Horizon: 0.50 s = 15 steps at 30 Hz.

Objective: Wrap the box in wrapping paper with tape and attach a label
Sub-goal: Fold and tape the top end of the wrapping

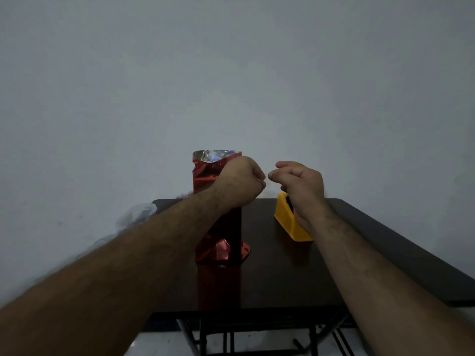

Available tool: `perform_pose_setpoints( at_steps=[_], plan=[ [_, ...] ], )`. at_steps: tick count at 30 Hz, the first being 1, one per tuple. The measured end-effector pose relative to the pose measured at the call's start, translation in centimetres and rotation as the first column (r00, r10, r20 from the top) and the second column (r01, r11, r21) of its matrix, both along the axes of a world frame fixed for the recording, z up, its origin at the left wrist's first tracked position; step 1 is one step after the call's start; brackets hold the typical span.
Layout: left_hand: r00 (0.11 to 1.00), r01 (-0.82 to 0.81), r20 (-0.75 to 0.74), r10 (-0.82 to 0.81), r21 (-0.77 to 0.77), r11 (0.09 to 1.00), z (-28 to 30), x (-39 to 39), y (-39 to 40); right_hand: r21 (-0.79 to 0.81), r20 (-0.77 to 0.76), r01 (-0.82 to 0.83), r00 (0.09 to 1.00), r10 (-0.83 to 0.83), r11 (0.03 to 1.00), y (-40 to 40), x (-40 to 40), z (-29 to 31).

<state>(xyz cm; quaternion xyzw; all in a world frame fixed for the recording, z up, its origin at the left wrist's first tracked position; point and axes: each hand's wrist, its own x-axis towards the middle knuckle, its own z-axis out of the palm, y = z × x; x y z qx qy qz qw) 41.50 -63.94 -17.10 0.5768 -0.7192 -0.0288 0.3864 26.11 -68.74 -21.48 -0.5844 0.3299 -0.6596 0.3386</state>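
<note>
Holding both hands raised above the dark table (pixel 295 278), my left hand (pixel 241 181) curls near the box (pixel 218 227), standing upright in red wrapping paper; my right hand (pixel 298 181) pinches, possibly tape, though I cannot tell. I'd stretch tape taut before pressing. No readable writing, even on the yellow dispenser (pixel 288 222).

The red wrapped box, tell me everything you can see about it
The wrapped box stands upright on the dark table, left of the yellow dispenser. Shiny red foil paper covers it, creased. The top end is open, showing a silver inner side; the bottom end is folded into crumpled flaps. The left hand is in front of its upper part; whether it touches cannot be told.
</note>
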Motion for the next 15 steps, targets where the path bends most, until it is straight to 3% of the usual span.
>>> perform_pose_setpoints(
  at_steps=[4, 7, 9, 12, 15],
  plan=[
    [0.984, -0.096, -0.146, 0.100, 0.034, 0.995, 1.9, 2.1, 1.0, -0.029, 0.058, -0.032, 0.998, 0.033, 0.999, 0.9, 2.0, 1.7],
    [0.953, -0.029, -0.300, 0.029, 0.006, 1.000, 3.7, 4.6, 2.4, -0.066, 0.130, -0.031, 0.991, 0.040, 0.997, 0.7, 3.0, 2.1],
    [0.924, 0.011, -0.382, -0.021, -0.029, 1.000, 4.9, 6.8, 3.2, -0.001, 0.236, 0.029, 0.971, -0.028, 1.000, -0.5, 3.4, 1.8],
    [0.841, 0.093, -0.521, -0.145, -0.125, 0.988, 5.0, 10.0, 3.3, 0.124, 0.109, 0.046, 0.992, -0.060, 0.991, -2.6, 4.5, 0.3],
    [0.788, 0.081, -0.585, -0.191, -0.210, 0.974, 3.7, 12.0, 1.9, 0.256, 0.024, -0.065, 0.998, 0.061, 0.964, -3.7, 6.2, -0.8]
  ],
)
